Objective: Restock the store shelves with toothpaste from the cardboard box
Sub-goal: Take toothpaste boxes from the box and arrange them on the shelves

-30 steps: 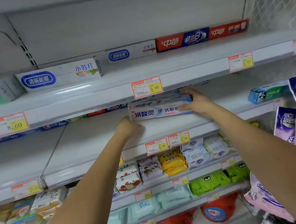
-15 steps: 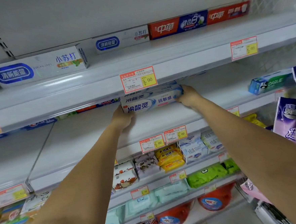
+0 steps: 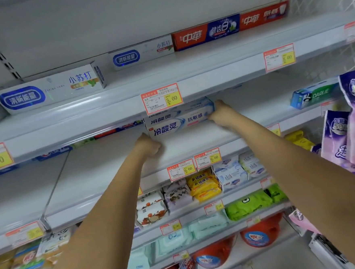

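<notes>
Fingers (image 3: 211, 115) of the right hand (image 3: 220, 114) clasp the right end of the toothpaste boxes (image 3: 178, 122); the left hand (image 3: 149, 145) curls its fingers (image 3: 157, 150) at the stack's lower left corner, grip unclear. The stack sits between them on the shelf (image 3: 186, 146). Bare shelf outside both sets of fingers suggests much restocking remains; the cardboard box is out of view.

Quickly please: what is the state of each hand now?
Left hand: fingers curled at left end of the toothpaste boxes; grip cannot be told.
Right hand: holds their right end.
</notes>
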The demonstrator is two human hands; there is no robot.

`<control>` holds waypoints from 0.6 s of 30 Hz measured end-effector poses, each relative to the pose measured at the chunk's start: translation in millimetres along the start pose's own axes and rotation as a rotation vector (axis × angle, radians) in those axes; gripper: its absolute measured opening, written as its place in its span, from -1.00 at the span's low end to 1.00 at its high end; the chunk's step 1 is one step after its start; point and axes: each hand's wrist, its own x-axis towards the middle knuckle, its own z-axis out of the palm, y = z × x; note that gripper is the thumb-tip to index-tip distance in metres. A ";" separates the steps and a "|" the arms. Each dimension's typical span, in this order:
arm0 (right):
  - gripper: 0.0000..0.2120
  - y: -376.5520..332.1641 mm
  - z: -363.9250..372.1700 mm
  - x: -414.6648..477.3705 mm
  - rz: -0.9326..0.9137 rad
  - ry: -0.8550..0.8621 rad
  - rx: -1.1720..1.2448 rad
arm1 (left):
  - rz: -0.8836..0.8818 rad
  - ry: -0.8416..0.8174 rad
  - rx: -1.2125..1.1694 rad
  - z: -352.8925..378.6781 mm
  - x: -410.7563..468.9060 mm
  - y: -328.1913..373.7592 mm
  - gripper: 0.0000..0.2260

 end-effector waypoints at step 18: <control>-0.65 262.1 76.1 -275.7 0.316 -0.210 -0.191 | 0.216 -0.277 -0.295 264.9 -203.8 -126.0 -0.62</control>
